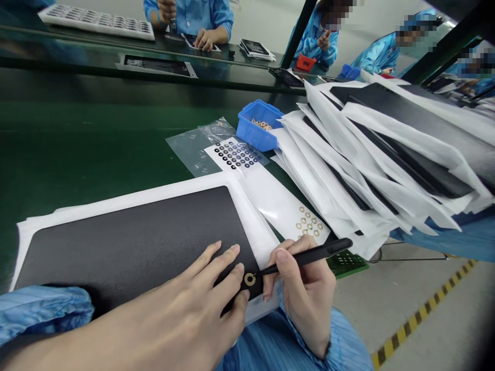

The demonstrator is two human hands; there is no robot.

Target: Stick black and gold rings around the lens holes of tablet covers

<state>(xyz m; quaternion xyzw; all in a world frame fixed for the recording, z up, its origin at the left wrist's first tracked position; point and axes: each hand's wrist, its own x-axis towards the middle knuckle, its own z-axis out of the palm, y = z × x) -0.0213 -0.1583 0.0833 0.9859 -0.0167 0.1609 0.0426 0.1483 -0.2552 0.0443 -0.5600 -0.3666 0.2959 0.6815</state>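
Note:
A black flat panel (147, 232) lies on white sheets at the near edge of the green table. My left hand (204, 293) rests flat on its right part, fingers stretched out. Close to those fingertips, a small gold-coloured ring (249, 279) sits at the panel's right corner. My right hand (303, 288) grips black tweezers (317, 253), whose tips reach the ring's edge; whether they pinch it I cannot tell. Just beyond that hand lies a white sheet (266, 190) carrying gold rings (308, 221) at its near end and black rings (236, 154) at its far end.
A blue bin (257, 123) of small gold-coloured parts stands behind the sheet, next to a clear plastic bag (189, 147). Black panels interleaved with white sheets form a large pile (386, 154) on the right. Across the table, co-workers in blue sit beside a white tray (96, 23).

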